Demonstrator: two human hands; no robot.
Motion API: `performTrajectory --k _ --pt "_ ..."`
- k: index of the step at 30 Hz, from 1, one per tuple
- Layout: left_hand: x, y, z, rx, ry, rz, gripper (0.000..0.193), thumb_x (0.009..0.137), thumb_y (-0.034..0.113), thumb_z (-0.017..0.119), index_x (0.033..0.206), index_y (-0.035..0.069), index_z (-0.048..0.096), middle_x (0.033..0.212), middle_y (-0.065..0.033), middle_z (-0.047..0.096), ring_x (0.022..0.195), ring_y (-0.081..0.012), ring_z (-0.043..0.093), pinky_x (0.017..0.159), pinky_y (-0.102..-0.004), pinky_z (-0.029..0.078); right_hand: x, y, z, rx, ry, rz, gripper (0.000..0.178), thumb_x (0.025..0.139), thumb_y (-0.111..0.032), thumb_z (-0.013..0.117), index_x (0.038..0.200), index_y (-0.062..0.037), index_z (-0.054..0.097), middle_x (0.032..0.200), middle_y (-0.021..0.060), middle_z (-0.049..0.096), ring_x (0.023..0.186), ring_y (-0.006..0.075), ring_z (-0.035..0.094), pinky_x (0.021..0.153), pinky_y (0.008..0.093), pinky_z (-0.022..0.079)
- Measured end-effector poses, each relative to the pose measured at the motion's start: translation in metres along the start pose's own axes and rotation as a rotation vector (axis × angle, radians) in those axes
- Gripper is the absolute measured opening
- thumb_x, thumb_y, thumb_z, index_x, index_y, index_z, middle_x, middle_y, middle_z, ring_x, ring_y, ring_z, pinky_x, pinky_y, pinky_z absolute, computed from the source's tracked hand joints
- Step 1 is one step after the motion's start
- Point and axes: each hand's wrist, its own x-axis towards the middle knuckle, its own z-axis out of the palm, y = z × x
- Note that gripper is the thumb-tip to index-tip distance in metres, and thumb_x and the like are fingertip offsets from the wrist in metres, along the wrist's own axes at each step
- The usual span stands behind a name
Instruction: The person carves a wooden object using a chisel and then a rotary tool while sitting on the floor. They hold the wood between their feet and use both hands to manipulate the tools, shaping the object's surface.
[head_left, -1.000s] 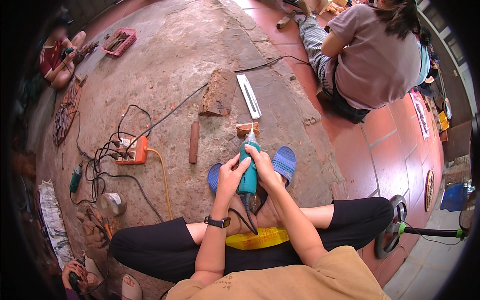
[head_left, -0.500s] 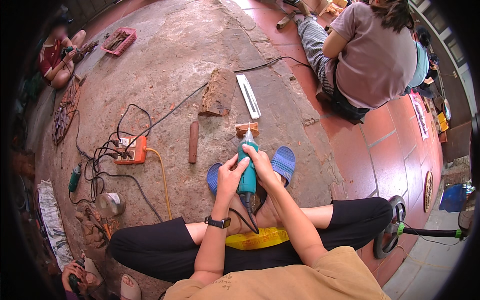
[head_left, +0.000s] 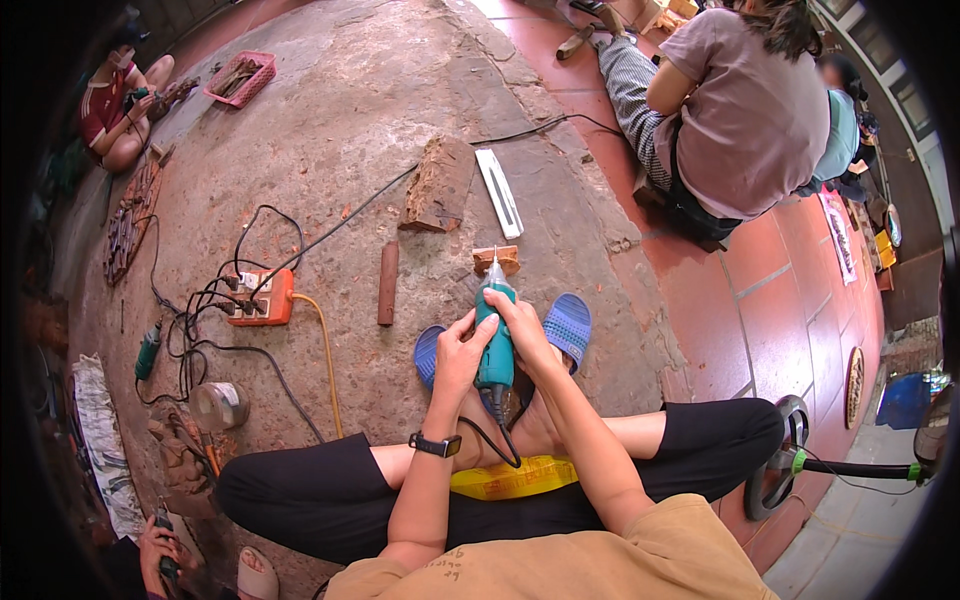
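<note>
Both my hands close around a teal rotary tool (head_left: 495, 358), held upright between my feet with its thin bit pointing away from me. My left hand (head_left: 463, 348) grips its left side, thumb against the body. My right hand (head_left: 522, 325) wraps the upper right side near the grey nose. The bit's tip meets or overlaps a small reddish-brown wood piece (head_left: 509, 262) on the ground; I cannot tell whether it touches. From the tool's lower end a black cord loops over a yellow bag (head_left: 515, 480) at my lap.
Ahead lie a rough wood block (head_left: 440, 185), a white slotted case (head_left: 499, 195) and a brown wooden stick (head_left: 388, 283). An orange power strip (head_left: 262, 300) with tangled cords sits left, near another rotary tool (head_left: 149, 352). Co-workers sit around; a round-based stand (head_left: 785, 450) is by my right knee.
My hands and the tool keep almost the same place, the bit's tip shifting very slightly. At lower left, another person's hand with a tool has moved a little to the right.
</note>
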Motion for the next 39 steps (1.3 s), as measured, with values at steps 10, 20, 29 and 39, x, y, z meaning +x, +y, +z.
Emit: performTrajectory --k 10,20,29,39 --pt "0.003 -0.006 0.0 -0.001 0.01 0.01 0.04 0.093 0.02 0.067 0.125 -0.004 0.062 0.101 -0.0031 0.068 0.083 -0.0055 0.06 0.074 -0.0205 0.049 -0.001 0.002 0.002 0.05 0.036 0.001 0.037 0.088 -0.038 0.068 0.09 -0.0011 0.065 0.079 0.0036 0.063 0.064 0.0103 0.059 0.056 0.0256 0.047" --pt "0.001 -0.008 -0.001 0.017 0.009 0.031 0.041 0.094 0.02 0.066 0.127 -0.004 0.06 0.103 -0.0035 0.067 0.087 -0.0059 0.06 0.076 -0.021 0.049 0.001 0.001 -0.004 -0.039 -0.07 0.008 0.033 0.09 -0.039 0.066 0.094 -0.0061 0.063 0.083 0.0011 0.062 0.07 0.008 0.057 0.06 0.0244 0.047" --pt "0.0 -0.013 -0.005 -0.232 -0.036 -0.087 0.049 0.098 0.021 0.059 0.138 -0.005 0.047 0.117 -0.0056 0.063 0.098 -0.0099 0.061 0.085 -0.0231 0.05 -0.004 0.001 -0.007 -0.049 -0.11 -0.024 0.035 0.094 -0.042 0.062 0.097 -0.0074 0.061 0.082 0.0001 0.06 0.067 0.0071 0.056 0.057 0.0234 0.047" --pt "-0.028 0.051 -0.039 -0.115 -0.386 0.15 0.068 0.086 0.008 0.071 0.147 0.004 0.04 0.144 -0.0105 0.045 0.126 -0.0193 0.05 0.097 -0.0318 0.049 -0.003 -0.032 0.016 0.383 -0.174 0.074 0.05 0.092 -0.046 0.059 0.108 0.0009 0.051 0.083 0.0143 0.062 0.065 0.023 0.066 0.055 0.0362 0.058"
